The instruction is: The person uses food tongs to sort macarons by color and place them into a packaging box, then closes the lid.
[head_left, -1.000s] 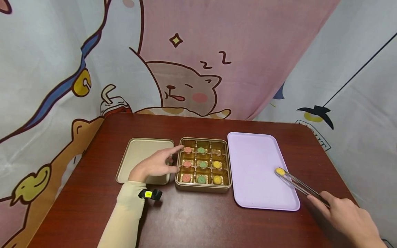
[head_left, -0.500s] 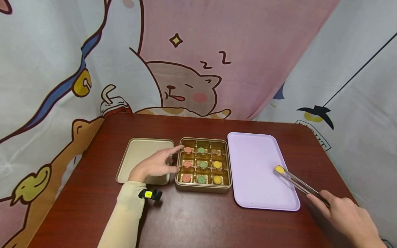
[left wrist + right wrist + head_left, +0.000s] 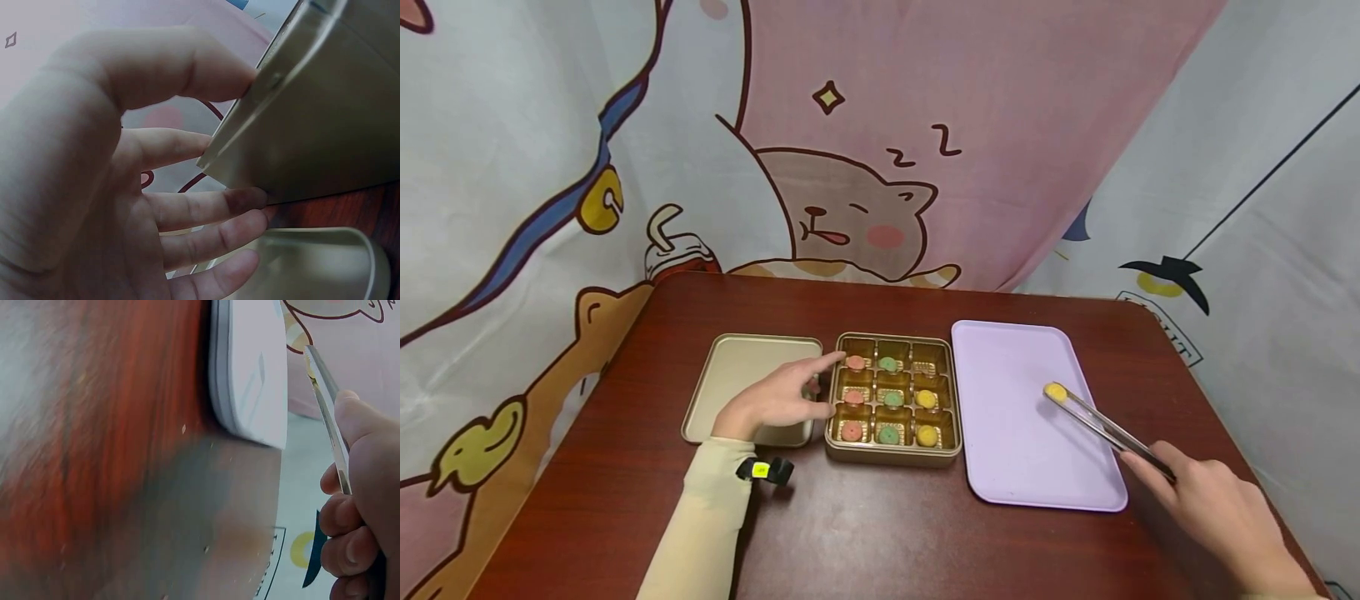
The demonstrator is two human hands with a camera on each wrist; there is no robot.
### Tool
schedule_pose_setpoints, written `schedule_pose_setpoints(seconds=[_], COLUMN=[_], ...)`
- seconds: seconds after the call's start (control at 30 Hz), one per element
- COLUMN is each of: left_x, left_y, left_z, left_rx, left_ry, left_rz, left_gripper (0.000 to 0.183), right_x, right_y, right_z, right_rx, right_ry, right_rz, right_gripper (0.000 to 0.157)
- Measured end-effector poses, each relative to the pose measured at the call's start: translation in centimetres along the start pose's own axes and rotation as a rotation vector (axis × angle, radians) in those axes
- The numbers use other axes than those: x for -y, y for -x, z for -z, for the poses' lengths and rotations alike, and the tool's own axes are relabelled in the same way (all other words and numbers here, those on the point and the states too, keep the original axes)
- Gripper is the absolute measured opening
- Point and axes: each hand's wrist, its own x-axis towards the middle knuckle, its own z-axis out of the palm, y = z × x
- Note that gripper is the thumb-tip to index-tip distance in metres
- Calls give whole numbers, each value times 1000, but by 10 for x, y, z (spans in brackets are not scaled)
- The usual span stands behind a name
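My right hand (image 3: 1217, 504) grips metal tongs (image 3: 1112, 432), whose tips pinch a round yellow cookie (image 3: 1056, 392) over the lilac tray (image 3: 1015, 458). In the right wrist view, curled fingers and the thumb wrap the tongs (image 3: 331, 419). My left hand (image 3: 778, 394) touches the left side of a gold tin box (image 3: 891, 456) with fairly straight, spread fingers. From the left wrist, the thumb and fingertips show right against the box wall (image 3: 312, 125). Inside the box's gold divided insert sit pink cookies (image 3: 852, 431), green cookies (image 3: 889, 435) and two yellow cookies (image 3: 927, 436); its back right compartment holds none.
A gold tin lid (image 3: 730, 367) lies left of the box, partly under my left hand in the head view. All of it stands on a dark red wooden table (image 3: 865, 533). A cartoon-print curtain (image 3: 1015, 125) hangs behind the table.
My right hand has moved the tongs and the pinched yellow cookie leftward and slightly farther back over the lilac tray. The left hand stays at the box.
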Motion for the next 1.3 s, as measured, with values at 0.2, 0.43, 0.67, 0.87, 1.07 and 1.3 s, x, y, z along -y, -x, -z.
schedule_pose_setpoints(seconds=[0.2, 0.43, 0.67, 0.87, 1.07, 1.3], left_x=[-1, -1, -1, -1, 0, 1], left_y=[0, -1, 0, 0, 0, 0], left_z=[0, 0, 1, 1, 0, -1], left_rx=[-7, -13, -15, -14, -15, -13], left_ry=[-19, -31, -25, -22, -15, 9], left_rz=[-2, 0, -8, -6, -7, -8], left_gripper=[89, 89, 89, 89, 89, 89], right_x=[14, 32, 52, 71, 93, 113], right_y=[-9, -22, -37, -49, -63, -77], right_z=[-3, -4, -4, -6, -8, -16], right_rx=[-62, -108, -88, -132, -158, -193], right_ry=[-11, -41, -44, -49, -54, -71], right_rz=[73, 134, 172, 237, 300, 356], right_gripper=[34, 32, 33, 32, 32, 35])
